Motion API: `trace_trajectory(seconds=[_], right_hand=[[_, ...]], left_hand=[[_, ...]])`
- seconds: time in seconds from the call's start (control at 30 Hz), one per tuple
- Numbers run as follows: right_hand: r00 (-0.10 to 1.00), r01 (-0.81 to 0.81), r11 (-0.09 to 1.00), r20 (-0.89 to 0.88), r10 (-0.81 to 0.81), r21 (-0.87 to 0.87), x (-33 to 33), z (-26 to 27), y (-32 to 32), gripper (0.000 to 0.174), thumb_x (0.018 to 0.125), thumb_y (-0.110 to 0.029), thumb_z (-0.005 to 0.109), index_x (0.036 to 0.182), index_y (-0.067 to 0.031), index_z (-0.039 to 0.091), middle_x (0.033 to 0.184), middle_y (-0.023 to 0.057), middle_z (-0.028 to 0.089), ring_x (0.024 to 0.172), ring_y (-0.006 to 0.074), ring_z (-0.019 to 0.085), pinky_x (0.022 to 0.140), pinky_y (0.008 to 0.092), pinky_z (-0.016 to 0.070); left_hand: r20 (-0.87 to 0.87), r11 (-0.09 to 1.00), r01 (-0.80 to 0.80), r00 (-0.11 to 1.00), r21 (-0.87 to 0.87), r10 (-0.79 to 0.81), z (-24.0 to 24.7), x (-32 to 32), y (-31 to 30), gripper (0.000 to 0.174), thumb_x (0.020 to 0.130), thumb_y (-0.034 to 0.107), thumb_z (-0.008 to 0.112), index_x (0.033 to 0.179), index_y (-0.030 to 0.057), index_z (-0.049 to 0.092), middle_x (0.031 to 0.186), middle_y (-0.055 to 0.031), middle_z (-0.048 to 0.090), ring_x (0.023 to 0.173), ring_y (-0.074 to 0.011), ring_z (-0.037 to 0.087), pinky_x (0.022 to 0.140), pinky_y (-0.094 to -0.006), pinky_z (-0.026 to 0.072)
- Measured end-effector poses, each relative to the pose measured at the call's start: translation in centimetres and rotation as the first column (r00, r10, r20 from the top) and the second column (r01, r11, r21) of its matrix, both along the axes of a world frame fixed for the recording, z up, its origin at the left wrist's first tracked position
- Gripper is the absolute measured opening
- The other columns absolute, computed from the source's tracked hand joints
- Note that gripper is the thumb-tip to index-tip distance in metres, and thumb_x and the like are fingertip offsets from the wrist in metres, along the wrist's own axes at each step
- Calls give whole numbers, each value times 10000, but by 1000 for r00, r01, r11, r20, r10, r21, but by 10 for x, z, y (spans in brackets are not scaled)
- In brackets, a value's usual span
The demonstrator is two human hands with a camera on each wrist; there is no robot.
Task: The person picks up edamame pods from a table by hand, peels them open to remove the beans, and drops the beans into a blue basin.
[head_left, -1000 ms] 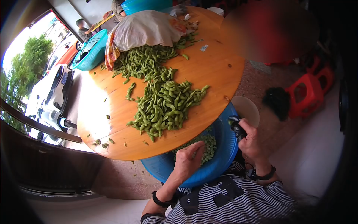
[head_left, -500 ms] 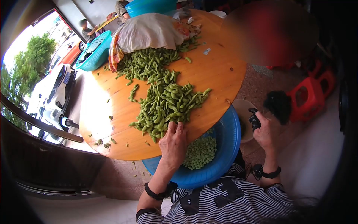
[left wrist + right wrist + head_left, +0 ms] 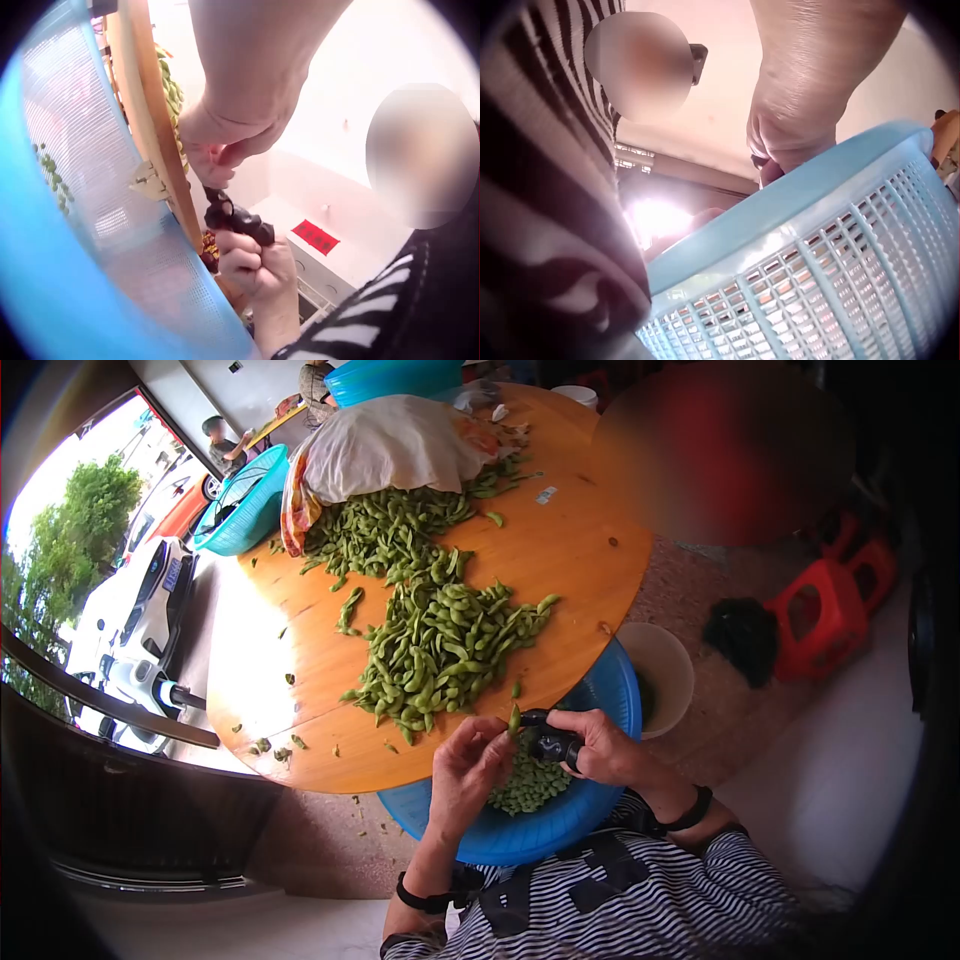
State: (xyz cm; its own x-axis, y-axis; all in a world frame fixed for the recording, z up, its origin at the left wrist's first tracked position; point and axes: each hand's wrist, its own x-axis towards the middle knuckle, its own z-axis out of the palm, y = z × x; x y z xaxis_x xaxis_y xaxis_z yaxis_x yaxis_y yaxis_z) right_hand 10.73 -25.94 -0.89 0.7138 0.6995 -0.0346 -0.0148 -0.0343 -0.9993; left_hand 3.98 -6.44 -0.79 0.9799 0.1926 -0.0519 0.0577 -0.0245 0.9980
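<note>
Between the thumb and fingers of my left hand (image 3: 463, 775) a green pod (image 3: 514, 721) is pinched, just above the table's front edge. My right hand (image 3: 606, 748) grips a black tool (image 3: 552, 744), whose tip meets the pod. In the left wrist view the right hand (image 3: 259, 271) has its fingers curled round the black tool (image 3: 241, 223), with the left hand (image 3: 214, 161) above it. Below both hands, shelled beans (image 3: 530, 788) lie in a blue basket (image 3: 495, 850). A pile of pods (image 3: 440, 645) covers part of the wooden table (image 3: 590, 575).
A white cloth (image 3: 385, 445) partly covers more pods. A teal basket (image 3: 245, 505) stands at the table's left edge. To the right are a pale bucket (image 3: 670, 670), a black bag (image 3: 740, 635) and a red stool (image 3: 825, 615). Two people are in the background.
My left hand has lifted from the pile with a pod. My right hand has swung left with the black tool, from over the bucket to the left hand.
</note>
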Motion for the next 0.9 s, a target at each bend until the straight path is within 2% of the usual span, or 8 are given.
trace_trajectory(seconds=[0.03, 0.17, 0.47, 0.6, 0.67, 0.73, 0.83, 0.9], right_hand=[[980, -38, 999, -192, 45, 39, -1, 3, 2, 485, 700, 81, 378, 1130, 29, 595, 694, 19, 555, 582, 25, 460, 508, 198, 377], [900, 31, 980, -433, 58, 196, -3, 0, 1, 388, 786, 34, 360, 1085, 20, 607, 695, -9, 531, 566, 14, 440, 478, 185, 351], [989, -14, 1000, -148, 18, 26, -4, 7, -4, 412, 793, 35, 369, 1117, -9, 620, 754, -22, 567, 598, 17, 465, 489, 180, 367], [998, -5, 996, -69, 11, 90, -4, -1, -6, 435, 795, 27, 389, 1158, -30, 622, 786, -24, 587, 595, 17, 459, 488, 176, 363], [925, -3, 989, -374, 60, 150, -4, -4, -10, 445, 798, -4, 399, 1181, -33, 623, 792, -15, 598, 581, 18, 449, 482, 173, 357], [855, -31, 956, -488, 176, 292, -1, -17, -14, 438, 800, -21, 403, 1176, -33, 628, 796, -5, 602, 572, 20, 444, 478, 172, 352], [778, -44, 906, -555, 296, 422, 0, -15, -16, 418, 797, -45, 409, 1145, -31, 640, 785, 9, 596, 547, 24, 432, 473, 172, 344], [795, -48, 910, -536, 285, 413, -2, -7, -16, 404, 791, -51, 411, 1119, -29, 647, 772, 12, 586, 531, 25, 425, 472, 174, 342]], left_hand=[[-83, 958, 41, 994, -285, -67, 5, -1, -2, 73, 928, 64, 615, 961, 1, 597, 757, -23, 620, 595, -63, 526, 515, -212, 429], [-41, 947, 29, 998, -319, -45, 0, -5, -10, 59, 941, 54, 595, 946, -5, 592, 745, -8, 606, 589, -71, 525, 514, -195, 406], [61, 995, -26, 998, 100, 20, -13, -13, -17, 23, 900, -35, 590, 917, -21, 585, 742, -2, 599, 673, -24, 538, 601, -195, 448], [45, 979, 61, 998, -195, -53, -11, -13, -14, 50, 895, 4, 634, 919, -6, 592, 736, -29, 599, 621, -59, 528, 538, -203, 425], [36, 918, 118, 993, -378, -113, -11, -13, -11, 63, 894, 23, 647, 920, 2, 593, 736, -40, 600, 601, -75, 525, 514, -207, 415], [-39, 687, 128, 974, -715, -222, -11, -13, -10, 83, 899, 58, 650, 928, 14, 586, 752, -55, 602, 577, -101, 519, 486, -211, 397], [69, 518, 220, 953, -826, -294, -22, -11, -9, 122, 885, 89, 664, 936, 13, 583, 769, -79, 603, 542, -134, 515, 463, -205, 364], [25, 619, 198, 961, -760, -277, -16, -11, -12, 106, 891, 69, 659, 931, 18, 576, 767, -56, 593, 577, -110, 521, 492, -206, 394]])
